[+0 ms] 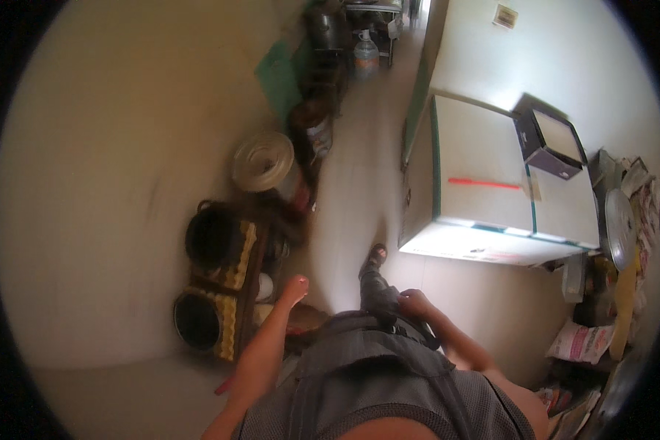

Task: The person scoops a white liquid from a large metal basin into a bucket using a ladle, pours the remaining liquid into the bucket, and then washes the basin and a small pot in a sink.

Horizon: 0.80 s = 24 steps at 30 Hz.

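My left hand (295, 290) is loosely curled in front of my body, with nothing visible in it. It is nearest to a dark shelf on the left, which carries large dark pots (197, 320) on a yellow scalloped cover (229, 324). My right hand (414, 303) hangs beside my thigh, its fingers bent; whether it holds anything cannot be told. Ahead of it stands a big white carton (481, 159) with green edges and a red stroke on top. One sandalled foot (378, 256) shows on the pale floor between shelf and carton.
Along the left wall stand a lidded container (264, 162) and a green panel (278, 80). A large plastic bottle (366, 55) is on the floor by a metal rack at the far end. A dark box (553, 137) lies on the carton; a printed sack (579, 342) and a metal lid (620, 228) are at right.
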### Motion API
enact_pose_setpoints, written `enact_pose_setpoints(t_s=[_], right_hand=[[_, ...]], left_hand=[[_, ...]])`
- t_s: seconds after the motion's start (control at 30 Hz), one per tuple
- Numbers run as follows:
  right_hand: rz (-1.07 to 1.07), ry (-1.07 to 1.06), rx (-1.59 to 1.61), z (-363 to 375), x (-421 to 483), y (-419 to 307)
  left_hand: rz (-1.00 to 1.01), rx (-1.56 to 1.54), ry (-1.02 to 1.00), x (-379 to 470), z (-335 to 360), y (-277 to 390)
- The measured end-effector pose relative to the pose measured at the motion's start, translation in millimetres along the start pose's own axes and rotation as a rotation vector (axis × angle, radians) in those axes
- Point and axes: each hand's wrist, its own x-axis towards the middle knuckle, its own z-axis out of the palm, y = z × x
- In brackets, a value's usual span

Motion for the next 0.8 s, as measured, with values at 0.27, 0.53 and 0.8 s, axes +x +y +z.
enact_pose_setpoints(t_s=[0.27,0.53,0.8], right_hand=[[-0.542,-0.014,-0.576,-167,243,-111],[0.026,-0.049,0.677,-324,418,-306],[0.181,0.053,0.862,-472,581,-385]], left_hand=[[-0.512,-0.171,-0.072,113,-23,76],[-0.515,-0.059,-0.055,250,-79,131],[-0.370,-0.030,-0.107,511,-176,269]])
